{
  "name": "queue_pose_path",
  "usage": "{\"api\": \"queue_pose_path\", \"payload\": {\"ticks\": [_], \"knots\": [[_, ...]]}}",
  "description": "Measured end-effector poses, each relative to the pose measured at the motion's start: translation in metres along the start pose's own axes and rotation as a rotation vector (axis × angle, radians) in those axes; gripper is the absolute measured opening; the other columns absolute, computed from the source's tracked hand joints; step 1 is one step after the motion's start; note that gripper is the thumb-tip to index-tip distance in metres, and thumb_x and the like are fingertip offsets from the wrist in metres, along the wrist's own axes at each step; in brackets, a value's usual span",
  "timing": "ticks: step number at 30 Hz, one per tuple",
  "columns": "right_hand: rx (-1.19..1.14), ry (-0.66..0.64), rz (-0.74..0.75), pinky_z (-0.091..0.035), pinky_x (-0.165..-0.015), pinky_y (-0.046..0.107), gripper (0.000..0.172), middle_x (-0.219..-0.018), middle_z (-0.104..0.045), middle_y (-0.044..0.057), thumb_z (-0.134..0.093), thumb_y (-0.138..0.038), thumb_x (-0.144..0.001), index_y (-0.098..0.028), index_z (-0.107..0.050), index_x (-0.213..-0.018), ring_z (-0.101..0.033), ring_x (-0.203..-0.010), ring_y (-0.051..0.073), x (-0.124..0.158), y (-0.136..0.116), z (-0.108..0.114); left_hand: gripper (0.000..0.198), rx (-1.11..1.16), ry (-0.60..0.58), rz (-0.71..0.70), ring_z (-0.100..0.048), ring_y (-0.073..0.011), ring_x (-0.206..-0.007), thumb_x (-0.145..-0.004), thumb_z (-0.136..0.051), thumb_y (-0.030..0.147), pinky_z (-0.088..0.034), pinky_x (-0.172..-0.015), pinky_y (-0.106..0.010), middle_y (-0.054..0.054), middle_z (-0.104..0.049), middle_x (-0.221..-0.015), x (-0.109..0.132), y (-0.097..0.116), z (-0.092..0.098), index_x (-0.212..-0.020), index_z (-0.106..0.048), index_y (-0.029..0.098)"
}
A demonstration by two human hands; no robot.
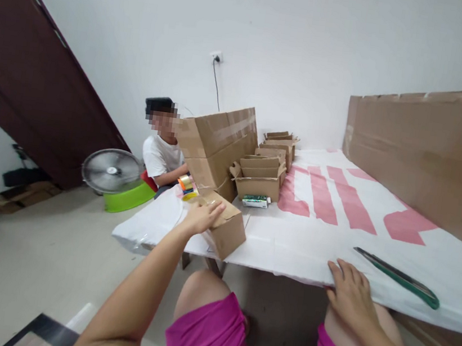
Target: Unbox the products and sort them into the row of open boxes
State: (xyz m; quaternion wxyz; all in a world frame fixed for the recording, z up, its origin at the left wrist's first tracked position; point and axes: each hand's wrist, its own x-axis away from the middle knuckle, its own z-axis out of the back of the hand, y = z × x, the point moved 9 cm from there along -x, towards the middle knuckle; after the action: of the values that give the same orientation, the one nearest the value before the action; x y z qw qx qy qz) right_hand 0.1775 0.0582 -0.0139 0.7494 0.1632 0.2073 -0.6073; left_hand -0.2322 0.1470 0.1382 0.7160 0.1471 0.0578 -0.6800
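My left hand (203, 217) rests on top of a small closed cardboard box (229, 235) at the table's front edge, left of centre. Its fingers are stretched out over the lid; the thumb is hard to make out. On the white cloth at the front edge, my right hand (349, 291) lies with its fingers apart and nothing in them. To its right is a green utility knife (396, 277), blade end pointing left. Behind the small box, a green-and-white packet (255, 200) lies beside an open cardboard box (258, 185).
Taped large boxes (222, 143) stand at the table's left, with several open boxes behind. Tape rolls (186, 183) lie near a seated person (163, 155). A tall cardboard panel (424, 159) borders the right side. A fan (112, 171) is on the floor at left.
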Motion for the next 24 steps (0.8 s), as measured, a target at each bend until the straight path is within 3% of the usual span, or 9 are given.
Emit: {"api": "queue_pose_path", "payload": {"ticks": [4,9,11,13,16,19,21,24], "knots": [[0.015,0.001,0.025,-0.038,-0.098,0.045,0.044,-0.125,-0.059,0.015,-0.059,-0.019,-0.078,-0.015,-0.058,-0.121,-0.050,-0.115,0.031,0.002,0.000,-0.002,0.043,0.038,-0.124,-0.261,-0.053,-0.0246,-0.118,-0.095,-0.034,0.050,-0.034,-0.098,-0.038,-0.003,-0.062,-0.129,0.011,0.078,-0.020,-0.119,-0.063,0.030],[0.021,0.014,0.043,-0.038,-0.097,0.046,0.044,-0.126,-0.058,0.015,-0.056,-0.017,-0.078,-0.016,-0.056,-0.123,-0.050,-0.115,0.032,0.004,0.002,-0.006,0.061,0.120,-0.071,-0.387,-0.050,-0.0315,-0.115,-0.089,-0.037,0.062,-0.034,-0.099,-0.047,-0.012,-0.057,-0.132,0.033,0.170,-0.035,-0.134,-0.052,0.023],[0.015,0.013,0.045,-0.038,-0.097,0.046,0.045,-0.126,-0.058,0.014,-0.055,-0.017,-0.078,-0.017,-0.056,-0.123,-0.050,-0.116,0.032,0.004,0.003,-0.008,0.062,0.210,-0.025,-0.444,-0.051,-0.0321,-0.114,-0.089,-0.040,0.061,-0.035,-0.100,-0.049,-0.014,-0.056,-0.133,0.040,0.197,-0.034,-0.134,-0.052,0.021],[0.004,0.011,0.045,-0.038,-0.097,0.046,0.046,-0.127,-0.058,0.014,-0.055,-0.017,-0.077,-0.018,-0.055,-0.123,-0.050,-0.116,0.032,0.005,0.004,-0.010,0.058,0.336,0.022,-0.496,-0.051,-0.0318,-0.115,-0.088,-0.045,0.058,-0.036,-0.100,-0.050,-0.015,-0.056,-0.133,0.043,0.210,-0.031,-0.131,-0.055,0.019],[-0.019,0.012,0.035,-0.038,-0.098,0.046,0.049,-0.128,-0.057,0.013,-0.054,-0.016,-0.076,-0.019,-0.054,-0.125,-0.050,-0.117,0.031,0.007,0.006,-0.013,0.042,0.641,0.162,-0.531,-0.054,-0.0269,-0.116,-0.089,-0.050,0.048,-0.041,-0.100,-0.044,-0.012,-0.059,-0.130,0.041,0.195,-0.020,-0.119,-0.061,0.020],[-0.048,0.008,0.024,-0.036,-0.100,0.045,0.052,-0.130,-0.056,0.013,-0.053,-0.014,-0.074,-0.019,-0.053,-0.126,-0.048,-0.120,0.030,0.008,0.008,-0.015,0.031,0.918,0.418,-0.350,-0.052,-0.0249,-0.120,-0.089,-0.052,0.043,-0.038,-0.105,-0.044,-0.010,-0.062,-0.122,0.024,0.130,-0.018,-0.105,-0.065,0.021],[-0.065,0.005,0.023,-0.036,-0.102,0.045,0.053,-0.131,-0.056,0.013,-0.054,-0.014,-0.074,-0.019,-0.053,-0.127,-0.047,-0.121,0.029,0.008,0.008,-0.015,0.036,1.083,0.465,-0.065,-0.047,-0.0260,-0.126,-0.084,-0.057,0.050,-0.033,-0.109,-0.044,-0.009,-0.058,-0.128,0.007,0.076,-0.041,-0.105,-0.064,0.022],[-0.068,0.002,0.018,-0.036,-0.102,0.045,0.052,-0.131,-0.055,0.013,-0.055,-0.016,-0.075,-0.018,-0.053,-0.127,-0.047,-0.121,0.030,0.008,0.008,-0.014,0.054,1.201,0.354,0.071,-0.042,-0.0290,-0.131,-0.086,-0.043,0.061,-0.033,-0.108,-0.048,-0.012,-0.051,-0.137,-0.014,0.040,-0.080,-0.121,-0.056,0.021]]}}
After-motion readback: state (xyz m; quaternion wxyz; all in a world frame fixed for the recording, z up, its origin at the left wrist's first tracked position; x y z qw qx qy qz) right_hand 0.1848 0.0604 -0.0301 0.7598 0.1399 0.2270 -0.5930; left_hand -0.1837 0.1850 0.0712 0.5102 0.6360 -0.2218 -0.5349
